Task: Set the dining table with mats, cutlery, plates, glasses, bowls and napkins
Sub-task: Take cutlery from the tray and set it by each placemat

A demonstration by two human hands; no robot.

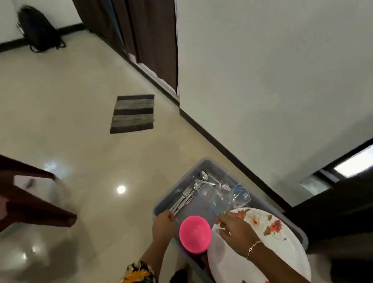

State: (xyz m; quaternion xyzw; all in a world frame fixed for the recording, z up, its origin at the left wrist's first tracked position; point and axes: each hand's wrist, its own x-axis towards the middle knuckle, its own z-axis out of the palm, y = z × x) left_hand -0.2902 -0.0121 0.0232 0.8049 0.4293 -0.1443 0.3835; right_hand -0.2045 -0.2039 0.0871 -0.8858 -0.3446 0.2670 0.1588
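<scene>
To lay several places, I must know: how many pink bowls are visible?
1: the pink bowl in the grey tub, beside the floral plate; others may be nested beneath it.

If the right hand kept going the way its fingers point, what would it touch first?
Most likely the clear glasses lying in the grey tub. The right hand is over the floral plate, pointing up-left at them. Its height above them is hard to judge.

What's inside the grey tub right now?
I see cutlery, clear glasses, a pink bowl and a floral plate. Whatever lies beneath the plate and bowl is hidden.
</scene>
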